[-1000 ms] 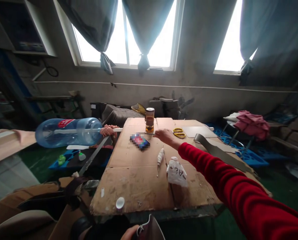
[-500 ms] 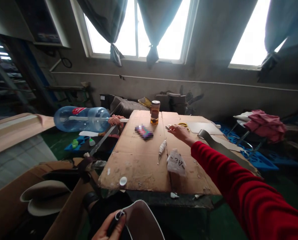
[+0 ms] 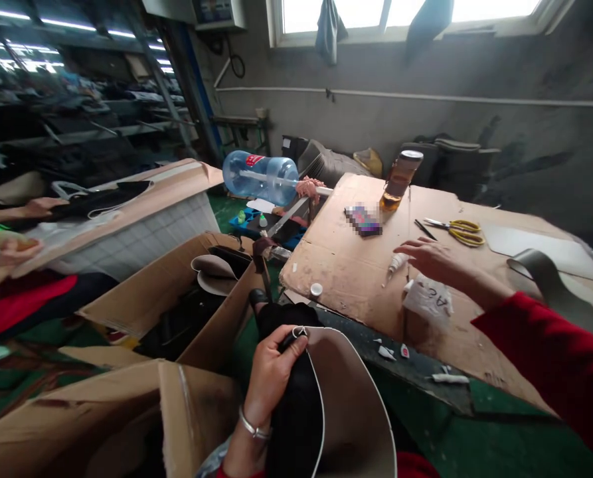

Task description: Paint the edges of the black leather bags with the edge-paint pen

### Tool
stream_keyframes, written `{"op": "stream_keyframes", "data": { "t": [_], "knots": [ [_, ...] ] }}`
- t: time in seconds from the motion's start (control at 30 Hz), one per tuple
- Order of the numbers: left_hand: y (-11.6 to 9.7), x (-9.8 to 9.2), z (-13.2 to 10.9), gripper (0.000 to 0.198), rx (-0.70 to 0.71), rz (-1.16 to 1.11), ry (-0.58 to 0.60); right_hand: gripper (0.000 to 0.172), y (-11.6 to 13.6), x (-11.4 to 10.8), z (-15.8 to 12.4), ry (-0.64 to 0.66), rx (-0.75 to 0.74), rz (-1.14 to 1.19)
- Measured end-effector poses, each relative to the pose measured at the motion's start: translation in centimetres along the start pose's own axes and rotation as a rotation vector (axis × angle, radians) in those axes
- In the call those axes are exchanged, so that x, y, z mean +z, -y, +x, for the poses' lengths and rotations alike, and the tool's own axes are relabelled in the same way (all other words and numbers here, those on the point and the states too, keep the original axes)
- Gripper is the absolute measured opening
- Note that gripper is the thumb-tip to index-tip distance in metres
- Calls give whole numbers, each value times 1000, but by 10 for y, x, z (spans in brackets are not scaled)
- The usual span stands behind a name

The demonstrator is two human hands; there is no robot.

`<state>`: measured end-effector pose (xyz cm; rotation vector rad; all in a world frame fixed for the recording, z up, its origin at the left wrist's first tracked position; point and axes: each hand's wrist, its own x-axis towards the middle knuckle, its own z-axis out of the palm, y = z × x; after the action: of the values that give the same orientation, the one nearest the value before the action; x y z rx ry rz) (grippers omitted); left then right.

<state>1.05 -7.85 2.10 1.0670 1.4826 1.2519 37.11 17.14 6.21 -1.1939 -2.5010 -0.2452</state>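
Note:
My left hand (image 3: 271, 375) is closed on the edge of a curved beige and black piece of sheet material (image 3: 350, 411) held low in front of me. My right hand (image 3: 428, 255), in a red sleeve, hovers over the cardboard-covered table (image 3: 336, 265) with fingers spread and nothing in it. It is right beside a white thread spool (image 3: 394, 263) and just above a white bag with writing (image 3: 428, 299). Yellow scissors (image 3: 458, 230) and a thin black tool (image 3: 425, 229) lie beyond it.
A jar of amber liquid (image 3: 400, 179) and a blurred flat object (image 3: 363, 220) sit further back. A big blue water bottle (image 3: 261, 176) lies left of the table. Open cardboard boxes (image 3: 176, 299) stand at the left. Another person's hands (image 3: 7, 249) work at the far left.
My right hand has drawn back from the jar and scissors to the spool. My left hand has come up with the sheet piece. The view has swung down and left.

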Motion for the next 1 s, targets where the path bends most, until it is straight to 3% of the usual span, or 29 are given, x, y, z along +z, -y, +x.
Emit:
{"op": "stream_keyframes", "data": {
  "t": [0.1,0.17,0.37,0.5,0.6,0.7,0.77,0.83,0.9,1.0],
  "knots": [
    [3,-3,-2,30,-10,-52,-4,50,-15,6,15,326,-153,-13],
    [6,-6,-2,30,-39,-112,6,47,-14,8,23,430,-171,-24],
    [-2,-15,-3,28,-41,-80,19,24,5,14,29,430,-214,-46],
    [-11,-14,-1,28,2,-22,-18,14,3,-4,28,311,-183,-59],
    [-6,-11,5,27,-24,-83,3,10,12,-36,28,77,-69,-6],
    [2,-6,13,26,-77,-189,49,25,46,-66,25,-405,144,475],
    [4,-2,17,25,-102,-218,75,24,80,-72,21,-618,261,896],
    [4,2,20,25,-121,-211,100,23,114,-62,14,-743,368,1225],
    [4,5,22,24,-136,-211,119,24,142,-37,9,-752,508,1461],
    [9,8,24,24,-153,-235,118,32,167,9,3,-545,755,1661]
  ]
}}
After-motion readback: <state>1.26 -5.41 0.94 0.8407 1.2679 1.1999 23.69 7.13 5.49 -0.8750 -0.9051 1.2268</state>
